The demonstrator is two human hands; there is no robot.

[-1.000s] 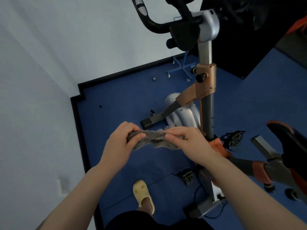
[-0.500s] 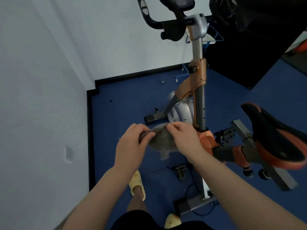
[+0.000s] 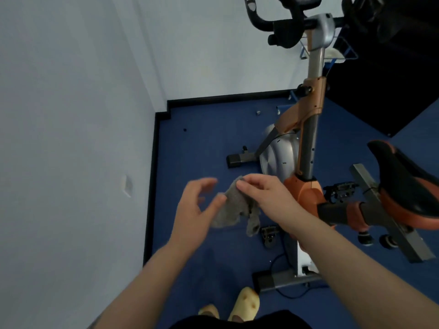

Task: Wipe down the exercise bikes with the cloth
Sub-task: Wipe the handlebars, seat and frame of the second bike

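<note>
A grey cloth (image 3: 231, 206) hangs in front of me, pinched at its top edge by my right hand (image 3: 263, 194). My left hand (image 3: 196, 210) is just left of the cloth with spread, blurred fingers; its thumb lies against the cloth's left side. The exercise bike (image 3: 308, 129) stands to the right: grey post, orange frame, silver flywheel (image 3: 278, 160), black handlebars (image 3: 282, 27) at the top, black and orange saddle (image 3: 408, 186) at the right edge. Both hands are left of the bike's orange crank housing, apart from it.
White walls close in on the left and behind, with a black skirting (image 3: 152, 176) along the blue floor. Bike pedals (image 3: 269, 235) and base feet (image 3: 280, 280) sit below my right arm. A cable (image 3: 285, 295) loops by the rear foot. My yellow slippers (image 3: 244, 305) are at the bottom.
My left hand has let go of the cloth and opened its fingers. The cloth now hangs from my right hand instead of being stretched between both. The view has shifted slightly.
</note>
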